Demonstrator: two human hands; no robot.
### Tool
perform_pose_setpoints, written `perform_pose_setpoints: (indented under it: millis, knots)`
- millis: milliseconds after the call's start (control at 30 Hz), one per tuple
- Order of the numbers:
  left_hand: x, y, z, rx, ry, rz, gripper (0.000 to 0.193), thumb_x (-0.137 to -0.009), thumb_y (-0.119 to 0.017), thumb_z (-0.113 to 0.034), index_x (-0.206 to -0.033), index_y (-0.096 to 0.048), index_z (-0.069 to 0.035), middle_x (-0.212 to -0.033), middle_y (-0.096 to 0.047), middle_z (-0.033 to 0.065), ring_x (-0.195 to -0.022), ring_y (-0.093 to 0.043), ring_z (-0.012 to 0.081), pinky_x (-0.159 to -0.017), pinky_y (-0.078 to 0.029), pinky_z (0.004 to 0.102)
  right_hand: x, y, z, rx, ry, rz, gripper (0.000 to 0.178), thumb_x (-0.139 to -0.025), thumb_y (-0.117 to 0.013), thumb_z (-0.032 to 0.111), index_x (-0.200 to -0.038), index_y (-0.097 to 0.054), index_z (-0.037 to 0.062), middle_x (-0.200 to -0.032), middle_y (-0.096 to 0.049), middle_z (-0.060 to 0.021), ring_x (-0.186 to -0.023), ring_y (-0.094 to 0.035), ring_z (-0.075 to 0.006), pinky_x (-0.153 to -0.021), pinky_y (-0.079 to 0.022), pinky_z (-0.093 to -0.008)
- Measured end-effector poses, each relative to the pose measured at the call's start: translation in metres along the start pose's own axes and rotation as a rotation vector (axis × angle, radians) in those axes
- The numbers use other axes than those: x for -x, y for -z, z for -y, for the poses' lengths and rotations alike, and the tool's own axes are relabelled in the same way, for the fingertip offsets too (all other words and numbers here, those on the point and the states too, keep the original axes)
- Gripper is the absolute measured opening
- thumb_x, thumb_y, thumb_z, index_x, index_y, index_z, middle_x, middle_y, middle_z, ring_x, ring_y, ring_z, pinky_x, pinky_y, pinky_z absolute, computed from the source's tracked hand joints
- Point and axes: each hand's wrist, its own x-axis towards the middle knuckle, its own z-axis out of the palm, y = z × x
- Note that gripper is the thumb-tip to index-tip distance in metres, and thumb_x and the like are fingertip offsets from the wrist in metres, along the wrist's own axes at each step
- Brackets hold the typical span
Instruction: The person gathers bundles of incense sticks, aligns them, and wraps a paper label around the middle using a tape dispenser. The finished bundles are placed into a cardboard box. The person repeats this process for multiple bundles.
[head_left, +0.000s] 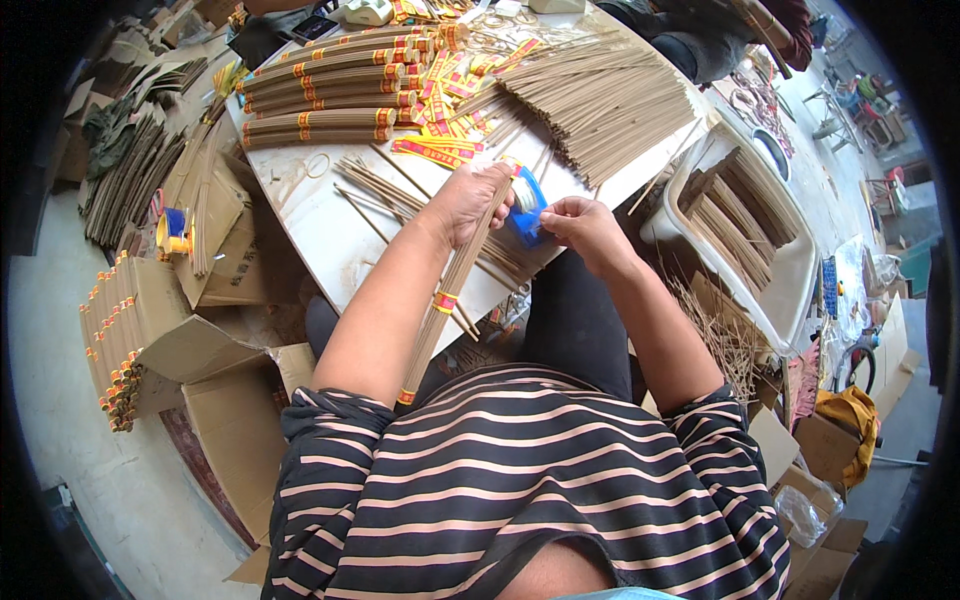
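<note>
While the left hand point(468, 200) is wrapped around a long bundle of incense sticks point(450, 290) slanting back toward the body, the right hand point(588, 228) pinches tape off the blue tape dispenser point(527, 210) between the hands. If that wrap loosens, the sticks could splay before they are taped, and the tape might stick crooked.

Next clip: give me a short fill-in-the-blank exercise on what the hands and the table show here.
1. The left hand grips a long bundle of incense sticks bound with yellow and ____ bands.
2. The right hand pinches at a tape dispenser coloured ____.
3. Finished banded bundles lie stacked on the table to the person's ____.
4. The person's shirt is patterned with ____.

Missing words: red; blue; left; stripes
</note>
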Motion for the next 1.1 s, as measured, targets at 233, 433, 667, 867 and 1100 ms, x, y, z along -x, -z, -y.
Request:
perform_pose_setpoints:
  millis: [233,433,667,867,1100]
  knots:
    - [-0.003,0.007,0.002,0.076,0.006,-0.053,0.023,-0.086,-0.059,-0.028,-0.081,-0.053,-0.006,-0.061,-0.05,0.0032,-0.045,-0.046,0.0088,-0.038,-0.038,0.0215,0.032,-0.01,-0.019,-0.194,0.036,-0.105,0.011,-0.078,-0.063,0.011,-0.081,-0.06,0.0008,-0.076,-0.058,-0.0011,-0.069,-0.051,-0.0073,-0.067,-0.04,-0.0207]
    - [-0.003,0.02,0.013,0.056,0.013,-0.083,0.023,-0.089,-0.055,-0.028,-0.087,-0.052,-0.005,-0.063,-0.05,0.0043,-0.047,-0.046,0.0093,-0.039,-0.038,0.0209,0.024,-0.007,-0.039,-0.334,0.015,-0.107,0.008,-0.078,-0.06,0.009,-0.079,-0.058,0.0019,-0.075,-0.057,-0.0027,-0.069,-0.052,-0.0097,-0.069,-0.043,-0.0223]
    - [0.004,-0.002,-0.006,-0.015,-0.071,0.004,0.023,-0.088,-0.057,-0.027,-0.082,-0.052,-0.006,-0.061,-0.05,0.0029,-0.044,-0.047,0.0082,-0.036,-0.038,0.0205,0.027,-0.011,-0.041,-0.278,0.024,-0.133,0.015,-0.082,-0.065,0.017,-0.08,-0.058,0.0036,-0.073,-0.056,0.0015,-0.061,-0.045,-0.0041,-0.056,-0.035,-0.0178]
    - [0.0,-0.002,0.001,-0.02,-0.037,-0.035,0.022,-0.086,-0.059,-0.027,-0.081,-0.053,-0.007,-0.06,-0.049,0.002,-0.044,-0.046,0.0073,-0.036,-0.037,0.0197,0.033,-0.018,-0.036,-0.338,0.071,-0.165,0.011,-0.081,-0.065,0.013,-0.083,-0.059,0.0034,-0.072,-0.055,0.0031,-0.061,-0.044,-0.003,-0.056,-0.035,-0.0171]
    - [-0.002,-0.001,0.0,-0.023,-0.022,-0.04,0.023,-0.086,-0.059,-0.028,-0.079,-0.053,-0.007,-0.06,-0.049,0.0017,-0.045,-0.046,0.0071,-0.036,-0.037,0.0197,0.029,-0.017,-0.036,-0.27,0.043,-0.196,0.011,-0.079,-0.065,0.012,-0.082,-0.059,0.0028,-0.071,-0.054,0.003,-0.061,-0.044,-0.004,-0.055,-0.035,-0.018]
